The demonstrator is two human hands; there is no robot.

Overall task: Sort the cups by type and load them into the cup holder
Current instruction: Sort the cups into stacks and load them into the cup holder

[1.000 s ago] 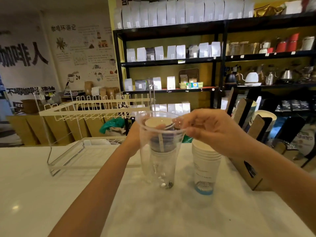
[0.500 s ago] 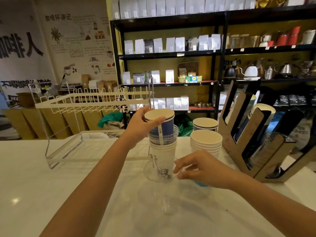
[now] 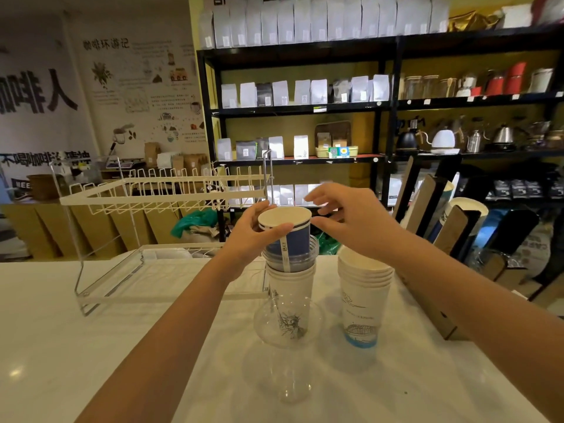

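The left hand (image 3: 248, 236) pinches the rim of the blue paper cup (image 3: 288, 232), thumb in front, fingers behind. That cup stands upright, mouth up, long axis vertical, topping a mixed stack (image 3: 290, 285) of clear plastic and white paper cups. Just right of it, the right hand (image 3: 351, 221) hovers with fingers spread, holding nothing. Below that wrist stands a second upright stack of white paper cups (image 3: 364, 296). Both stacks rest on the white counter (image 3: 91, 346). Further right leans the wooden cup holder (image 3: 451, 236); behind stand a wire rack (image 3: 158, 190) and black shelves (image 3: 305, 108).
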